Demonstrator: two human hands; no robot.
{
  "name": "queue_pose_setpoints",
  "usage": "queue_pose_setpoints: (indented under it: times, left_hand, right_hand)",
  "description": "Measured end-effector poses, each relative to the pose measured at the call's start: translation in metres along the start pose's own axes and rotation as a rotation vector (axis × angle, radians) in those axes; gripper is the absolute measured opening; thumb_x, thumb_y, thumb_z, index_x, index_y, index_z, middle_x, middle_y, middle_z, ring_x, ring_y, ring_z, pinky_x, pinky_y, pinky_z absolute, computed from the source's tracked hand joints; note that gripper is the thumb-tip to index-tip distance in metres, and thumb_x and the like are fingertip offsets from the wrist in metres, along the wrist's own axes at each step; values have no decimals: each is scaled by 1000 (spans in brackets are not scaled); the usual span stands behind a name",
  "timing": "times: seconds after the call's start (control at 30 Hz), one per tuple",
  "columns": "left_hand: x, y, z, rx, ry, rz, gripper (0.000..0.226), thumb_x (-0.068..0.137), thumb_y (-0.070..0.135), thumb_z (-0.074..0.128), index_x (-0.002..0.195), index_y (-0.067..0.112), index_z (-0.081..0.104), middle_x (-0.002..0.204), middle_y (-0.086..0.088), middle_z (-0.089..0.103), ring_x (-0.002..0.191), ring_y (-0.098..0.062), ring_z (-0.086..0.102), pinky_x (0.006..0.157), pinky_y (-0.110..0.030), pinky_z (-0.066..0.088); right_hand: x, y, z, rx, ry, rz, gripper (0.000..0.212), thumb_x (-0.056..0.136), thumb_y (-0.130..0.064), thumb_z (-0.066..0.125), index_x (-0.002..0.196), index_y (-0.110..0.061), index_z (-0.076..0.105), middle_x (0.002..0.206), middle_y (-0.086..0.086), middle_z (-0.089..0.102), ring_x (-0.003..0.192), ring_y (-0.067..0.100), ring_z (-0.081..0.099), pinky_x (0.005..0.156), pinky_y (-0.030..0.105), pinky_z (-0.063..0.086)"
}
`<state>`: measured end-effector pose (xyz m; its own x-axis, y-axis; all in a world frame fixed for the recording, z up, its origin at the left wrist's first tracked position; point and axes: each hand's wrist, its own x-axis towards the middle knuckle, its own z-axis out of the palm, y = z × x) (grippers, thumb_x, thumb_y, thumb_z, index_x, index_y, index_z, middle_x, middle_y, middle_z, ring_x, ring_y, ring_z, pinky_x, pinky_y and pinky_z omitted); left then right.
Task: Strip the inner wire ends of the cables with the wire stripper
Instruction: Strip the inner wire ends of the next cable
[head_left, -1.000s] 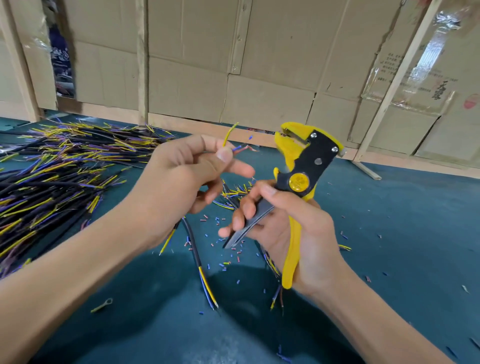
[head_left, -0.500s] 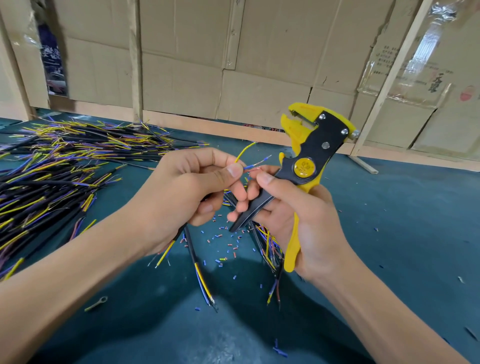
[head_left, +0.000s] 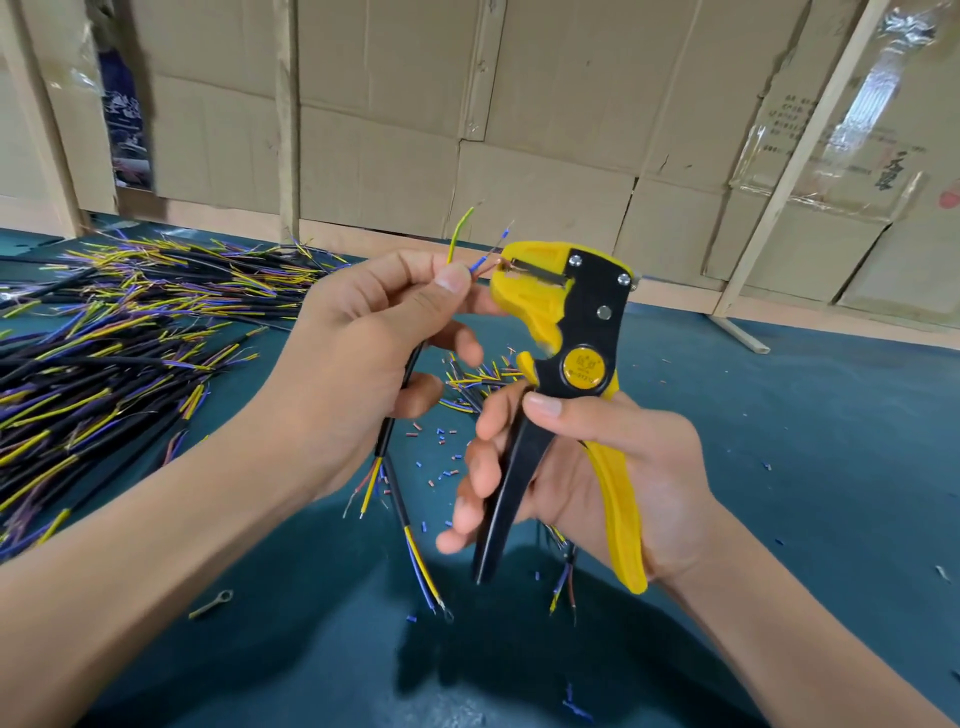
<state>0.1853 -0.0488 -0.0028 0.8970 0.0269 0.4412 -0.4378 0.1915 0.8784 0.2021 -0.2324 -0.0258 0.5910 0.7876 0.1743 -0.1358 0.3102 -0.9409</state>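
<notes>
A wall of flattened cardboard stands beyond both hands. Under them spreads a teal surface. Left of the left hand lies a heap of black cables. That hand pinches one cable, feeding an inner wire into the wire stripper, which the right hand grips. Insulation scraps lie below.

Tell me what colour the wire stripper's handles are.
One handle yellow, the other black, seen in the head view.

Even daylight, wide-angle warp, slight blur
</notes>
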Motion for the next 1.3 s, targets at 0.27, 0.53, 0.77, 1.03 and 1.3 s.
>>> queue_pose_setpoints:
  times: [0.27, 0.53, 0.77, 1.03, 1.3]
  left_hand:
    - [0, 0, 0, -23, -8, 43, 14, 91, 24, 59, 91, 13, 68, 95, -6, 74, 64, -15, 53, 40, -16, 27]
    - [0, -2, 1, -45, -16, 87, 13, 94, 17, 60, 88, 14, 70, 86, -3, 72, 65, -12, 47, 40, -16, 27]
    - [0, -1, 1, -18, 0, 133, 12, 90, 23, 63, 88, 17, 73, 82, -5, 71, 63, -14, 41, 40, -15, 27]
    - [0, -2, 1, 36, 36, 216, 13, 92, 24, 66, 84, 25, 75, 79, -22, 65, 63, -35, 30, 41, -17, 28]
    - [0, 0, 2, 22, 37, 233, 10, 88, 23, 65, 83, 23, 73, 68, -3, 65, 59, -36, 27, 41, -17, 26]
  right_hand:
    - [0, 0, -1, 32, -45, -20, 27, 91, -19, 66, 102, 5, 64, 83, 23, 64, 78, 42, 67, 83, 68, 52]
    - [0, -4, 2, 73, -66, -19, 18, 89, -15, 65, 91, 2, 59, 73, 18, 56, 66, 33, 62, 73, 55, 54]
    - [0, -3, 4, 35, -45, -39, 17, 85, -14, 64, 86, 1, 57, 69, 17, 55, 61, 32, 60, 68, 52, 55]
    - [1, -1, 5, -9, 11, -58, 10, 88, -8, 54, 85, 0, 58, 69, 19, 55, 61, 33, 59, 67, 52, 55]
    - [1, -1, 8, -34, 24, -65, 10, 84, -10, 55, 79, -1, 56, 65, 17, 53, 57, 32, 58, 63, 50, 55]
